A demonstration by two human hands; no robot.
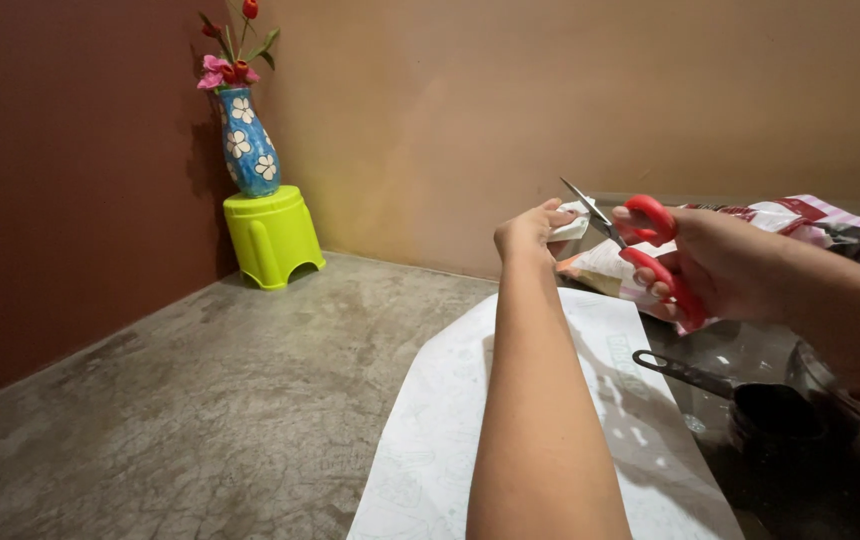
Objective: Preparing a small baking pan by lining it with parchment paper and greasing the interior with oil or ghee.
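My right hand [725, 262] grips red-handled scissors [650, 245], fingers through the loops, blades raised and pointing up-left. My left hand [530, 230] is stretched forward and pinches a small white piece of paper or packet [572, 226] right by the blade tips. Under my left forearm lies a large white sheet of paper [440, 430] with faint prints, spread over the table.
A dark glass table [740, 350] carries a small black pan with a long handle [750, 400] and a red-and-white printed bag [800, 215] at the far right. On the grey concrete floor [200, 400] a lime-green stool [272, 235] holds a blue flowered vase [248, 140].
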